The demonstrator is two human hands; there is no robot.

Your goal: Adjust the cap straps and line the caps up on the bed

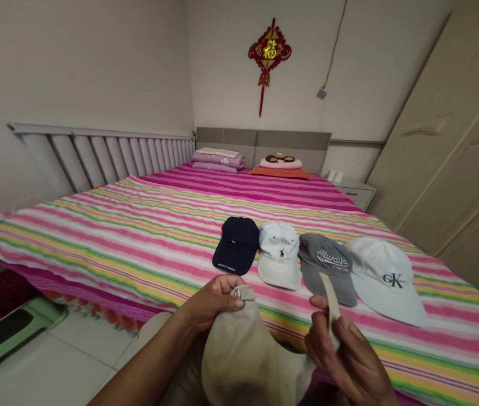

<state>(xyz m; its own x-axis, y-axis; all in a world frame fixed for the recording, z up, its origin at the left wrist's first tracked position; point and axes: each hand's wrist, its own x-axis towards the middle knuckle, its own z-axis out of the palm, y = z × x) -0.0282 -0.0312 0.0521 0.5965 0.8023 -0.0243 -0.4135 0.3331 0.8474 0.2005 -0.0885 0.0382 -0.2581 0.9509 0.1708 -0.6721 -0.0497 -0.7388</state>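
Note:
A beige baseball cap [243,355] is between my two hands at the bottom of the head view, its back strap undone. My left hand [218,301] pinches the cap's edge at the metal buckle [244,293]. The loose strap [329,296] sticks up from the fingers of my right hand [345,352], which are closed on it. Beyond my hands four caps lie in a row on the bed: a navy cap [239,239], a white cap [279,254] with a small dark emblem, a grey cap [330,265] with white lettering, and a white cap [387,276] marked GK.
A striped sheet covers the bed [129,231]. Folded purple bedding [218,162] and a pink pillow [281,163] lie by the headboard [226,138]. A green stool [23,335] stands on the floor at left, and a nightstand [357,192] at the far right.

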